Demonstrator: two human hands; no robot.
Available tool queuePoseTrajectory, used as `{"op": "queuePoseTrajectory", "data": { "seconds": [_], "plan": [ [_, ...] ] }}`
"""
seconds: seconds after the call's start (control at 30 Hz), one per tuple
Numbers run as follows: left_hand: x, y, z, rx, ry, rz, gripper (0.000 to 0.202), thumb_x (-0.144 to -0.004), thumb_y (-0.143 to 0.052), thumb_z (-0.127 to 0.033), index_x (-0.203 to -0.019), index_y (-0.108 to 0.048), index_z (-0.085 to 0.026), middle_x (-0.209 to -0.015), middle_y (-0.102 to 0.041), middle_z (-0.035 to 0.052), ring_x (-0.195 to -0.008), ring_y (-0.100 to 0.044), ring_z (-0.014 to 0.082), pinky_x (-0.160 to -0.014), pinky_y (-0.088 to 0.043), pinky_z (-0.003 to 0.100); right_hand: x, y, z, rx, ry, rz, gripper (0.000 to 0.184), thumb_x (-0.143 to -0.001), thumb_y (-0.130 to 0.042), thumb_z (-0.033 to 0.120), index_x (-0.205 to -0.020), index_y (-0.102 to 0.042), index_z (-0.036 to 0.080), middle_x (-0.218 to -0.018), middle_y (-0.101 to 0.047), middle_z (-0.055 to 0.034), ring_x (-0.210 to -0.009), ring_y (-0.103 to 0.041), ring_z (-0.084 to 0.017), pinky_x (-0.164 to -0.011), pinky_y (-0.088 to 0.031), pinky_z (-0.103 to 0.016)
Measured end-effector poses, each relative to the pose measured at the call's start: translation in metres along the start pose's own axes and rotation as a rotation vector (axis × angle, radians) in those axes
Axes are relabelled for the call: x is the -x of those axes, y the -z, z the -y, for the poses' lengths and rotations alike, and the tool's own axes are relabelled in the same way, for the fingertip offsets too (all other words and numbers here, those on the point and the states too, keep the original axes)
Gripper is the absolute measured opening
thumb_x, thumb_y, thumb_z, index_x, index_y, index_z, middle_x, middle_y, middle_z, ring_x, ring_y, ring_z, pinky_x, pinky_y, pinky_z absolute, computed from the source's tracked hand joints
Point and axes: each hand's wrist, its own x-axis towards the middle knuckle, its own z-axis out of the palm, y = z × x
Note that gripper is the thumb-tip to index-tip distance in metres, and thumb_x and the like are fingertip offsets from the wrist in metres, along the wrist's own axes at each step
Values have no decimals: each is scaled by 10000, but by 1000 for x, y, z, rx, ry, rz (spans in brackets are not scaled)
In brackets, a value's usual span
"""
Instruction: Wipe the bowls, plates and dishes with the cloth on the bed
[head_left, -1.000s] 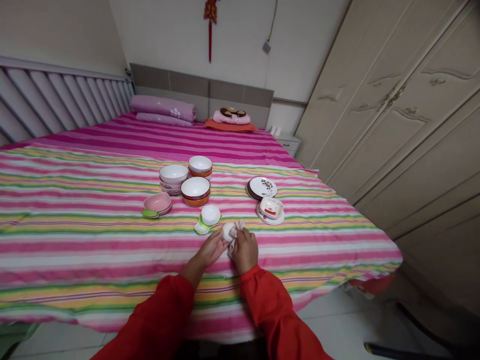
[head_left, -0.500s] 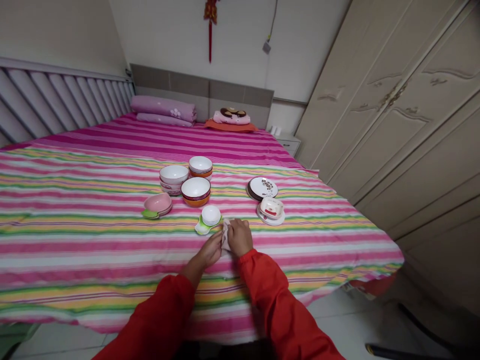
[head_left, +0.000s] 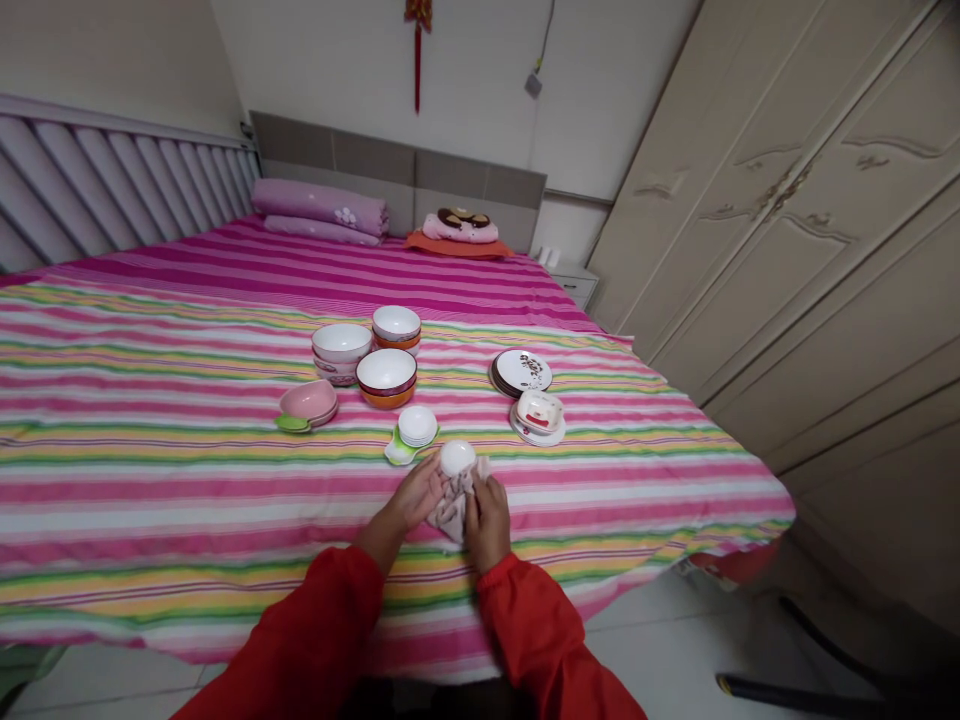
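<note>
Between my hands a small white bowl (head_left: 457, 457) shows its rounded white surface. My left hand (head_left: 420, 491) grips it at the left edge. A pale patterned cloth (head_left: 450, 512) hangs below the bowl, and my right hand (head_left: 487, 510) is closed on it, pressing it near the bowl's right side. Just beyond my left hand, a stack of small white bowls (head_left: 417, 426) sits on a green-and-white leaf-shaped dish (head_left: 401, 447). Farther left lie stacked pink bowls (head_left: 309, 402) with a green leaf handle.
Taller bowl stacks stand behind: a pinkish one (head_left: 342, 345), one with a dark rim (head_left: 386, 373) and another (head_left: 396, 324). To the right are stacked plates (head_left: 523, 371) and a squarish bowl (head_left: 540, 411) on a saucer. A striped sheet (head_left: 225, 520) covers the bed.
The small white bowl, hidden behind my hands before, now shows between them. My hands have moved slightly apart and the cloth hangs lower and more spread. The view has shifted slightly.
</note>
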Motion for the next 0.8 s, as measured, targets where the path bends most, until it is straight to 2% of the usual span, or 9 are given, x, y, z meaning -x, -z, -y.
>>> {"op": "queuePoseTrajectory", "data": {
  "seconds": [0.1,0.2,0.27,0.33,0.43,0.57,0.67,0.8],
  "plan": [
    [0,-1,0,-6,-4,1,140,-805,-610,-160,-943,-632,-173,-925,-718,42,-908,-657,154,-833,-504,253,3,-4,9,77,94,47,457,-882,-368,113,-1311,-512,180,-1078,-544,-132,-890,-481,-234,-775,-443,-376],
    [1,-2,1,-22,23,4,136,-773,-616,-134,-906,-641,-145,-901,-712,62,-924,-654,182,-841,-507,280,-11,-4,21,133,212,178,434,-872,-409,112,-1271,-559,198,-1176,-537,-124,-867,-465,-227,-772,-434,-370],
    [0,-2,2,-29,33,2,142,-763,-613,-144,-903,-643,-142,-898,-706,66,-935,-650,194,-855,-506,300,-25,-3,30,176,232,252,410,-869,-447,127,-1251,-576,199,-1178,-561,-108,-847,-458,-224,-755,-425,-357],
    [-1,-2,3,-36,41,0,160,-762,-612,-170,-917,-645,-145,-906,-700,67,-948,-646,201,-866,-505,315,-40,-2,37,217,197,272,403,-863,-467,128,-1244,-582,193,-1173,-577,-104,-839,-454,-226,-745,-414,-352],
    [-1,-1,2,-57,53,7,201,-745,-623,-149,-944,-652,-161,-921,-695,63,-974,-638,209,-876,-503,324,-60,-3,37,217,122,233,388,-851,-465,107,-1204,-608,183,-1164,-584,-113,-886,-460,-231,-798,-398,-358],
    [2,2,-2,-92,58,11,220,-752,-617,-119,-949,-672,-201,-933,-701,64,-1018,-619,217,-885,-494,307,-78,-3,19,61,-41,177,292,-869,-421,113,-984,-685,164,-925,-637,-92,-854,-513,-208,-821,-392,-336],
    [5,1,-2,-101,59,15,177,-766,-631,-146,-935,-669,-178,-950,-707,77,-1012,-627,217,-908,-479,319,-77,0,1,-12,-88,161,294,-883,-390,130,-896,-683,153,-822,-642,-74,-808,-554,-192,-779,-421,-308],
    [6,-3,-1,-78,76,25,147,-804,-618,-185,-946,-642,-155,-974,-712,95,-972,-651,204,-935,-466,355,-51,6,-10,-53,-105,113,329,-884,-348,125,-994,-659,133,-909,-638,-100,-876,-578,-190,-785,-460,-295]
  ]
}}
